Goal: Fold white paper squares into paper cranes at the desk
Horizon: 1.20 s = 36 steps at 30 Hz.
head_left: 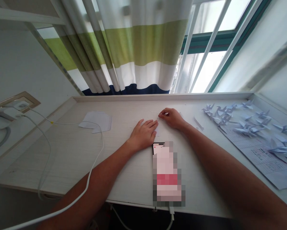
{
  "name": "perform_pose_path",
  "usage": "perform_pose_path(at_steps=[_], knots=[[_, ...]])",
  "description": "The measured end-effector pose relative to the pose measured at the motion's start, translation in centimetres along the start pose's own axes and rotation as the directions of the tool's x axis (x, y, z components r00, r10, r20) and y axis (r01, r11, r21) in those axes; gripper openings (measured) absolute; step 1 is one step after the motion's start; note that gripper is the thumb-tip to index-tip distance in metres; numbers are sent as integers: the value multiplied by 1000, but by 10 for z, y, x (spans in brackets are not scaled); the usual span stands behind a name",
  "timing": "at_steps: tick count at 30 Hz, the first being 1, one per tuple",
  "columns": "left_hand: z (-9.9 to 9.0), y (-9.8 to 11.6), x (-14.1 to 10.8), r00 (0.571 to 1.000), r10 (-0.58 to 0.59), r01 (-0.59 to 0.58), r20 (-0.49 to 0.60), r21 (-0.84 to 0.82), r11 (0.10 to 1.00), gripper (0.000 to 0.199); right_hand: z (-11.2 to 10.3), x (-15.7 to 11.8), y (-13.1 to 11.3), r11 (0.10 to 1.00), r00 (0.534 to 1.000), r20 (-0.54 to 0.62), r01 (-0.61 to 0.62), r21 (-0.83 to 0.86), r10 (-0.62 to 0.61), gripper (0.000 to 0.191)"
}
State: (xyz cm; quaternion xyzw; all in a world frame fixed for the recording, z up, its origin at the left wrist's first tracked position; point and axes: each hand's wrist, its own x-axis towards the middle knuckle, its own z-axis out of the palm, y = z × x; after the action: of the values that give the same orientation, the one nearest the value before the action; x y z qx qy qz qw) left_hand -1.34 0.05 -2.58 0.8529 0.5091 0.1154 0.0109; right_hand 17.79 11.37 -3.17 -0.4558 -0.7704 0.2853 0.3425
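Note:
My left hand [144, 133] lies flat on the white desk, fingers stretched out and pointing right, partly covering a small piece of white paper [157, 131]. Just beyond its fingertips, my right hand [171, 117] is closed in a pinch. A thin bit of white paper shows at those fingertips; its outline is hard to make out against the desk. A phone [167, 174], its screen blurred out, lies just below my left hand. Near my right wrist is a loose paper strip [198, 123].
Several folded paper cranes [249, 129] stand at the right on a printed sheet [258, 163]. A stack of white paper [99, 121] lies at the left. A white cable [95, 163] crosses over my left forearm from the wall socket [21, 103]. Curtains [145, 44] hang behind the desk.

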Motion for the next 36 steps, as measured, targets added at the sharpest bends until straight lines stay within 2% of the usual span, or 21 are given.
perform_pose_path(at_steps=[10,19,21,25,29,31,33,36], knots=[[-2,2,3,999,33,-33,-22,3,999,50,-3,-3,-5,999,999,-3,-45,7,45,18],[0,-1,5,998,60,-60,-18,-39,997,51,-2,-2,0,1000,1000,-22,-15,11,15,20],[0,0,6,998,60,-61,-22,-45,997,51,-1,3,3,1000,999,-54,-7,-9,6,21],[1,0,6,998,52,-54,-29,-58,997,51,1,13,10,999,981,-190,-33,-39,25,22],[6,-4,5,997,51,-58,-58,-121,991,50,1,17,14,998,960,-273,-65,15,67,23],[7,-7,4,996,58,-70,-73,-177,982,49,-1,14,14,997,945,-317,-76,22,79,26],[8,-9,3,994,47,-67,-94,-219,973,50,-5,6,11,996,946,-315,-88,-20,77,37],[7,-8,2,989,-74,46,-128,-203,978,57,-13,-15,1,982,954,-301,-63,-180,6,49]])
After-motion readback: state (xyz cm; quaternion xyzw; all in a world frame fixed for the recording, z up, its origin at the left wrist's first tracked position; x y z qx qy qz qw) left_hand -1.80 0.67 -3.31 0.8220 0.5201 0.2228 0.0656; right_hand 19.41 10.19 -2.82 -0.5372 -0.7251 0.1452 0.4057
